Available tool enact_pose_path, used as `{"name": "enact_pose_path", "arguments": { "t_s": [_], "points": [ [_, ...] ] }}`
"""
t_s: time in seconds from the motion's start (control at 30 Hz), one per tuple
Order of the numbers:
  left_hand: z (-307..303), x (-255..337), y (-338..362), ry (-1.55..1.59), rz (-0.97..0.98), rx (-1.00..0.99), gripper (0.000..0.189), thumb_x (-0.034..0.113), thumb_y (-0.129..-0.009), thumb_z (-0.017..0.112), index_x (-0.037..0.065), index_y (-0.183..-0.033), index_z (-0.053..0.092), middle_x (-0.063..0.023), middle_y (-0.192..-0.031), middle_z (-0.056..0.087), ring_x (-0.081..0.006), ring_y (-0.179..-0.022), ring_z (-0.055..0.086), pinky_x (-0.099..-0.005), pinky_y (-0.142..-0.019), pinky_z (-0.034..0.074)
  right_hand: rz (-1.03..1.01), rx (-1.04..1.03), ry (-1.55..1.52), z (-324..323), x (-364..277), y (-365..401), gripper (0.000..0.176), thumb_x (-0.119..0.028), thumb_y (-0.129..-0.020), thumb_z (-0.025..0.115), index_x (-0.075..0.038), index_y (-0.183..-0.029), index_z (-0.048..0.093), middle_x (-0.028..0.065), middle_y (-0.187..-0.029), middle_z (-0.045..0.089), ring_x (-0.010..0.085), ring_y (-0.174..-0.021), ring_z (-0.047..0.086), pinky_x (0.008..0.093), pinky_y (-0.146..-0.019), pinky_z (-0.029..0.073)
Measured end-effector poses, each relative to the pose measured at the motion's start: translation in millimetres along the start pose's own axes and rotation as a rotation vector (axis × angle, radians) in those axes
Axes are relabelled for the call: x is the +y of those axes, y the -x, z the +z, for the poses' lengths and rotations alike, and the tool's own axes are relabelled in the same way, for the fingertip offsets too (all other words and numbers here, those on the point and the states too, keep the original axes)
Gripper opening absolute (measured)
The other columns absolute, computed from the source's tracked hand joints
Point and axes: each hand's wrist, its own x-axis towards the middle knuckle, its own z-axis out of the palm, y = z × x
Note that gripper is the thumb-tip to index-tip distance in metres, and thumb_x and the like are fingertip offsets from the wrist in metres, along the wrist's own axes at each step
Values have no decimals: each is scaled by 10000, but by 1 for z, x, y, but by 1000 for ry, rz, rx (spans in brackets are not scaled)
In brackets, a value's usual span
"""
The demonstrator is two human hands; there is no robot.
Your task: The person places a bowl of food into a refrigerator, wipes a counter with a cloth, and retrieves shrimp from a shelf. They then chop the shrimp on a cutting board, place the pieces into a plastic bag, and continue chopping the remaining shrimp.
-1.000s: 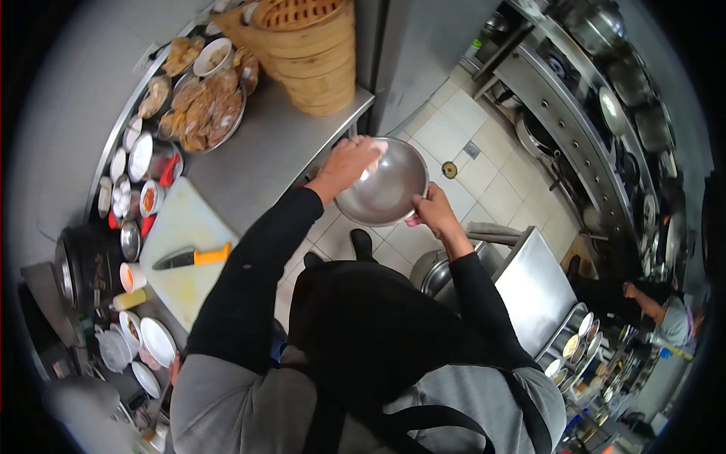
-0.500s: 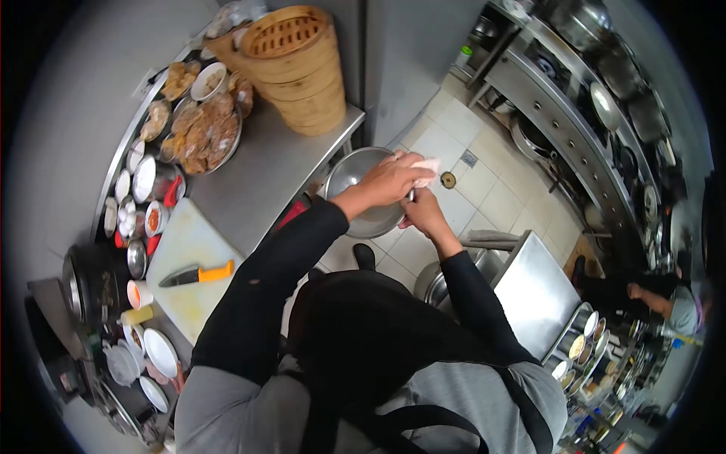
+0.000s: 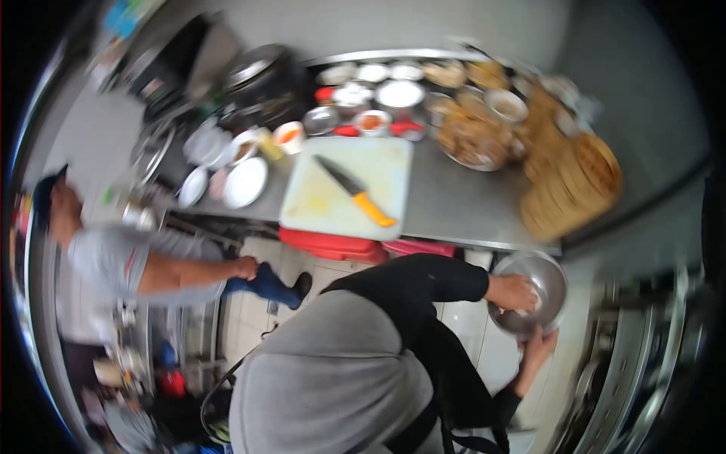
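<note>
A metal mixing bowl hangs over the floor beside the counter's right end, its open side facing the camera. My left hand is inside it, closed and pressed to the inner wall. A bit of a pale cloth shows at its fingers; the rest is hidden. At the lower rim, my right hand grips the bowl from outside.
Along the counter lie a white cutting board, a yellow-handled knife, a bowl of bagged brown food and bamboo steamers. Another person stands at left.
The camera has swung round, bringing the counter to the top and another person in at left. My left hand has moved from the bowl's rim down inside it with the pale cloth.
</note>
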Motion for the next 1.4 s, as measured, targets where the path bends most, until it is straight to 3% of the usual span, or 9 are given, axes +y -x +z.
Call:
{"name": "enact_pose_path", "arguments": {
  "t_s": [0.2, 0.27, 0.57, 0.73, 0.8, 1.1, 1.23, 1.3, 1.4],
  "points": [
    [-72, -4, 20, 142, -474, 282, 308, 165, -860, 618, 166, -1168, 635, -77, -1163, 568, -292, -1133, 549, -398, -951, 446, 44, 89, -178, -8, -7, 6, 352, -99, -945, 516, -26, -1289, 492, 112, -1081, 625, 146, -717, 620, 251, -429, 486],
    [-47, 1, 27, 671, -916, 1147, 454, 66, -899, 545, 130, -1349, 526, -94, -1249, 572, -275, -1210, 532, -372, -1027, 433, 6, 128, -244, 6, -14, 15, 381, -110, -932, 524, -39, -1305, 488, 109, -1091, 629, 147, -748, 630, 241, -446, 462],
    [-39, 63, 47, 1448, -1360, 1072, 508, 232, -1023, 497, 100, -1507, 416, -89, -1367, 580, -195, -1213, 578, -325, -1043, 458, 322, 186, -649, 71, -6, 27, 214, -104, -901, 639, -114, -1054, 490, 37, -967, 609, 144, -706, 552, 279, -555, 439],
    [-84, 9, 66, 2279, -901, 944, 399, 344, -1015, 572, 62, -1291, 625, -112, -1131, 687, -215, -924, 699, -359, -783, 580, 415, -128, -626, 91, -59, 59, 226, -78, -900, 608, -132, -1109, 543, -32, -867, 567, 81, -585, 477, 214, -443, 387],
    [-54, 17, 81, 1746, -503, 683, 302, 260, -1021, 571, 49, -1225, 643, -85, -1171, 684, -182, -1023, 662, -360, -850, 562, 275, -29, -651, 109, -81, 57, 226, -71, -923, 593, -117, -1138, 540, -16, -902, 590, 81, -619, 520, 222, -446, 405],
    [-184, 51, 223, 2100, -1236, 311, 238, 121, -969, 593, 92, -1203, 631, -17, -1053, 661, -140, -823, 625, -328, -620, 498, 112, 22, -353, 164, -105, 31, 276, -68, -947, 582, -78, -1220, 544, 33, -996, 636, 94, -722, 589, 240, -491, 461],
    [-245, 37, 314, 1865, -1217, 657, 521, 310, -1052, 369, -63, -1388, 509, -140, -1209, 682, -231, -1050, 686, -348, -876, 558, 257, 2, -470, 149, -56, 56, 379, -73, -930, 584, -41, -1304, 531, 80, -1079, 671, 138, -805, 658, 250, -515, 541],
    [-239, 3, 373, 2488, -593, 677, 677, 464, -1067, 316, -83, -1453, 421, -222, -1424, 551, -300, -1285, 576, -401, -1073, 475, 283, 62, -618, 150, -50, 85, 394, -62, -940, 571, -39, -1329, 515, 71, -1119, 668, 145, -885, 664, 270, -568, 585],
    [-280, 14, 323, 1910, -1282, 705, 585, 399, -1053, 412, -57, -1414, 469, -199, -1364, 582, -295, -1210, 612, -429, -1060, 486, 388, 214, -801, 155, 38, 124, 414, -46, -937, 606, -38, -1333, 484, 116, -1109, 652, 184, -803, 688, 298, -601, 629]
  ]
}}
